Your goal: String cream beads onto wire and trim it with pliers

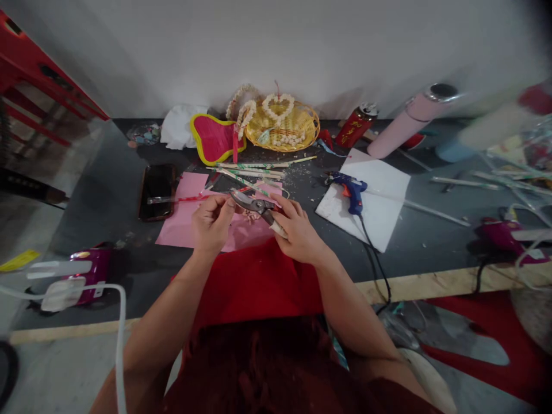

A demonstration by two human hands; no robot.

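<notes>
My right hand (299, 233) is wrapped around the handles of pruning shears (254, 204), whose blades point left toward my other hand. The fingers of my left hand (213, 221) are pinched together right at the blade tips; what they hold is too small to make out. Under both hands lies a pink sheet (181, 215), with small pale bits (251, 215) on it below the shears. Just beyond, several thin sticks in green-printed wrappers (254, 171) lie in a loose pile. A clear and red strip (185, 199) runs from the phone toward my left hand.
A phone (157, 192) lies left. Behind stand a yellow-edged pink piece (215, 138), a wicker basket (313, 127) with a beaded heart (278, 108), a red can (357, 126) and a pink flask (401, 127). A blue glue gun (354, 192) rests on a white board (382, 224), its cord over the table edge.
</notes>
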